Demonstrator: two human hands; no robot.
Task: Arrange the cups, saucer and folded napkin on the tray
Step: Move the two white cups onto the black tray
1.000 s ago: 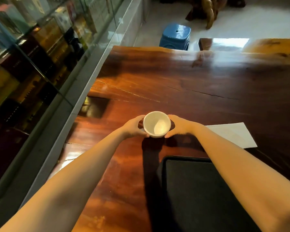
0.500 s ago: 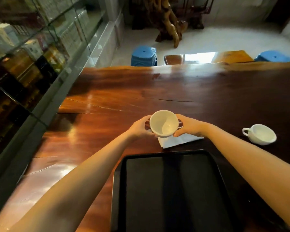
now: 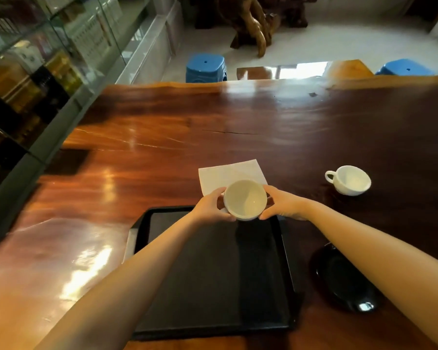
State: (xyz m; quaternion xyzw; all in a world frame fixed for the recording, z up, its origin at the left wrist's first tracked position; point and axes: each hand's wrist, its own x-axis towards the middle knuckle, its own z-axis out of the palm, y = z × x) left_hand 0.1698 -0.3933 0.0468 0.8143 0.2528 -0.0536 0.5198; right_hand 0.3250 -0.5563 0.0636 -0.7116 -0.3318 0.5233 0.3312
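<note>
A white cup (image 3: 245, 199) is held upright between my left hand (image 3: 211, 207) and my right hand (image 3: 281, 204), over the far edge of the black tray (image 3: 213, 269). Nothing lies on the tray. Just beyond the cup, a folded white napkin (image 3: 228, 173) lies flat on the wooden table. A second white cup (image 3: 349, 180) with its handle to the left stands on the table at the right. A black saucer (image 3: 344, 279) lies to the right of the tray, partly under my right forearm.
The long glossy wooden table (image 3: 162, 147) ends at a far edge with two blue stools (image 3: 205, 67) behind it. A glass display cabinet (image 3: 36, 72) runs along the left side.
Both hands have carried the cup nearer to me, from over the table to the tray's far edge. The view has shifted right, so the napkin, second cup and saucer show fully.
</note>
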